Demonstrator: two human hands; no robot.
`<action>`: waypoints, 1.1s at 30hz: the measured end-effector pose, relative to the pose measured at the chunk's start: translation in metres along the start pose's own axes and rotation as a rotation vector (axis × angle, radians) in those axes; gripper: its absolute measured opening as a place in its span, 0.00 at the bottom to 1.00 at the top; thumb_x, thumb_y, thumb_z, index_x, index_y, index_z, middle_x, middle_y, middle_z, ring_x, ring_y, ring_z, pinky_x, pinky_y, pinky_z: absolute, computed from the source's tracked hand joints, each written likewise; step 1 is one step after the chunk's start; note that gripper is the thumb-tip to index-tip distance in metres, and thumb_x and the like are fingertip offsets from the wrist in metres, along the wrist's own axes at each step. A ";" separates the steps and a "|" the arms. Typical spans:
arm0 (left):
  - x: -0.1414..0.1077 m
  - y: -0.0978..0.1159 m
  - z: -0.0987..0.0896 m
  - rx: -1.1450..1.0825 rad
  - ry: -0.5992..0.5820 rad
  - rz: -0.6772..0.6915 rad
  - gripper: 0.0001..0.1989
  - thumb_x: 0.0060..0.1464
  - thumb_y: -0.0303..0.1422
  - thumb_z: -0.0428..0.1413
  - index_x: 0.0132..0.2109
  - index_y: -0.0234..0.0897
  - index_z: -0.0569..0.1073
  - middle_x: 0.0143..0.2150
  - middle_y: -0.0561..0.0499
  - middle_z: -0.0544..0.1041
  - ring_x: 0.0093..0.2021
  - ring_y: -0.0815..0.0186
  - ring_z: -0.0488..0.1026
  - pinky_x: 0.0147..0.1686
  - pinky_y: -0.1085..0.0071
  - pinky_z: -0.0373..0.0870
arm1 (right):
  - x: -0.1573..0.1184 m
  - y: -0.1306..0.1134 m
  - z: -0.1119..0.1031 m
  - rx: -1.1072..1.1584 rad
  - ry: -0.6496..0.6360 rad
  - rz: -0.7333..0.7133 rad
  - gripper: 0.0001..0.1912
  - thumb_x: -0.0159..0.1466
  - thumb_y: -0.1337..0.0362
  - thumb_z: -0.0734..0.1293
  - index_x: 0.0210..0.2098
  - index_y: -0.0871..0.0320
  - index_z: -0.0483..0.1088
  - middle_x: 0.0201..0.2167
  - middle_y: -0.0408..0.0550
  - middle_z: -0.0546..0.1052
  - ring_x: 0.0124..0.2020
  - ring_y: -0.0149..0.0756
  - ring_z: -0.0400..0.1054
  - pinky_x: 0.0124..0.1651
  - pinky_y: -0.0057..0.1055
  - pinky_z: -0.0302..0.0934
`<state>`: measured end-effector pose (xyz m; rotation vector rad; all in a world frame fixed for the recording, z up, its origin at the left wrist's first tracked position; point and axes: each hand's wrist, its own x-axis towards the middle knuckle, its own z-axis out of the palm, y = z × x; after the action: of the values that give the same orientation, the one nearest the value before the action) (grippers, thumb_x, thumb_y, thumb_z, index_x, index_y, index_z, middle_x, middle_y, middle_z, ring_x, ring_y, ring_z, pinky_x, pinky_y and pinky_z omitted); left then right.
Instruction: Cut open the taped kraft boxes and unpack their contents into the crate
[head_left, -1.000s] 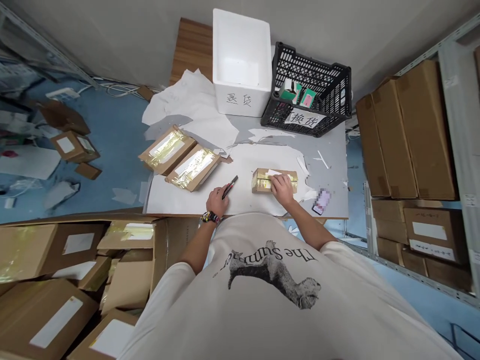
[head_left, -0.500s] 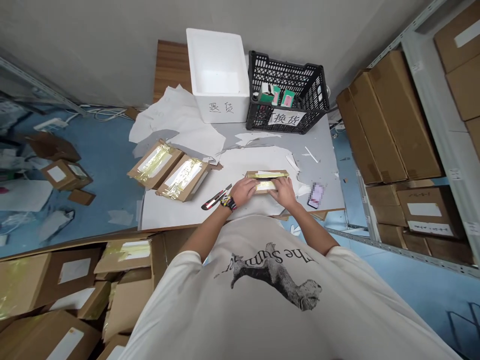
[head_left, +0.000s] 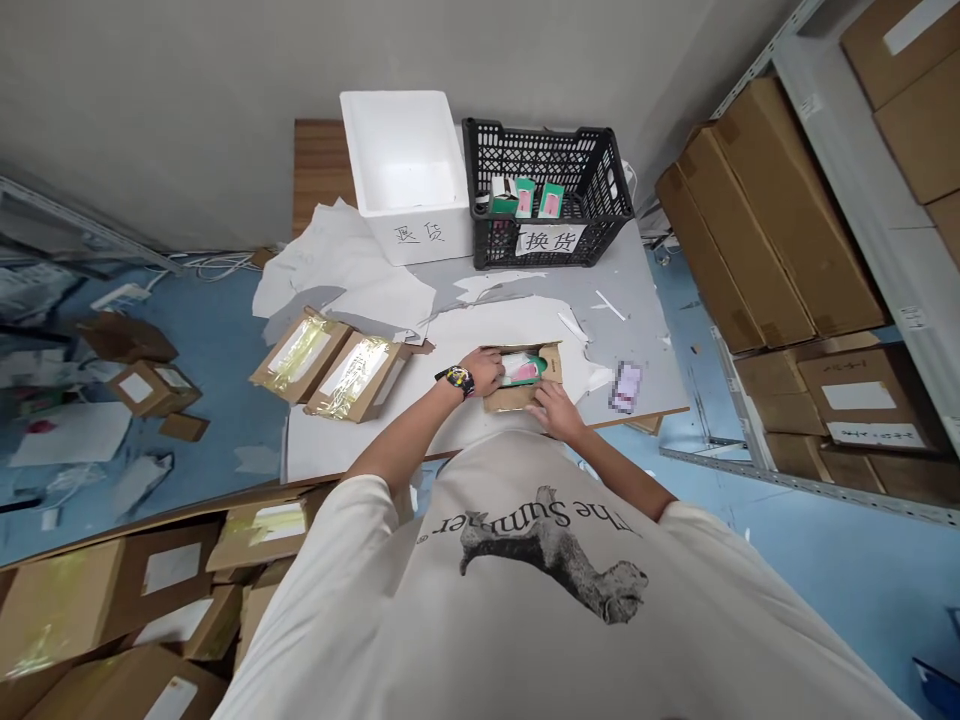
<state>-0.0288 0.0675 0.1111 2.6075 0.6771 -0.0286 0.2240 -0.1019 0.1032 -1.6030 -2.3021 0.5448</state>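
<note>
Opened brown rectangular cardboard box (head_left: 511, 400), green, white and pink packet (head_left: 526, 370) inside, left hand (head_left: 486, 372) grasping the box's nine-o'clock end, right hand (head_left: 556, 408) grasping its five-o'clock edge

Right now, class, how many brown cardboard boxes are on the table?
3: one taped box at left, a second taped box beside it, and the open box right of these. The white bin could hide more.
</note>
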 end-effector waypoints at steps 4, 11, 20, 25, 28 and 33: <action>-0.002 0.005 -0.008 0.115 0.054 0.028 0.13 0.69 0.38 0.59 0.47 0.37 0.87 0.52 0.33 0.81 0.63 0.41 0.73 0.63 0.44 0.72 | 0.027 -0.004 -0.007 -0.101 -0.074 0.044 0.21 0.85 0.59 0.58 0.66 0.55 0.78 0.67 0.61 0.80 0.70 0.56 0.68 0.73 0.54 0.63; -0.023 0.004 -0.026 0.024 -0.007 -0.045 0.14 0.68 0.35 0.59 0.55 0.44 0.86 0.63 0.35 0.80 0.65 0.41 0.74 0.72 0.39 0.66 | 0.048 0.007 -0.026 -0.190 -0.074 0.137 0.20 0.80 0.58 0.64 0.64 0.58 0.81 0.61 0.67 0.83 0.78 0.69 0.61 0.79 0.71 0.52; -0.045 0.010 -0.008 -0.046 0.041 -0.368 0.62 0.55 0.54 0.75 0.87 0.40 0.59 0.90 0.32 0.50 0.85 0.25 0.54 0.81 0.34 0.53 | 0.037 0.044 -0.038 -0.114 -0.078 0.145 0.53 0.71 0.46 0.77 0.86 0.60 0.57 0.87 0.67 0.57 0.87 0.70 0.49 0.86 0.71 0.41; -0.035 0.015 -0.002 0.016 -0.001 -0.379 0.76 0.48 0.57 0.77 0.89 0.30 0.48 0.89 0.24 0.49 0.89 0.30 0.45 0.86 0.35 0.35 | 0.045 0.064 -0.030 -0.079 -0.203 0.156 0.77 0.55 0.46 0.89 0.90 0.55 0.47 0.90 0.65 0.45 0.88 0.75 0.44 0.87 0.74 0.32; -0.033 0.014 0.004 0.010 -0.033 -0.340 0.79 0.45 0.54 0.79 0.89 0.28 0.45 0.89 0.23 0.45 0.89 0.30 0.44 0.86 0.37 0.36 | 0.052 0.075 -0.024 -0.024 -0.262 0.169 0.84 0.50 0.48 0.92 0.91 0.52 0.41 0.90 0.65 0.42 0.89 0.75 0.41 0.86 0.75 0.35; -0.032 0.004 0.020 -0.093 0.023 -0.319 0.77 0.46 0.45 0.79 0.89 0.30 0.44 0.89 0.23 0.48 0.89 0.29 0.44 0.84 0.37 0.51 | 0.060 0.085 -0.016 0.121 -0.214 0.121 0.81 0.55 0.55 0.88 0.91 0.50 0.36 0.90 0.66 0.45 0.87 0.66 0.47 0.84 0.66 0.48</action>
<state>-0.0534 0.0415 0.0987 2.3901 1.0695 -0.0626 0.2810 -0.0170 0.0793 -1.7067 -2.2772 0.9083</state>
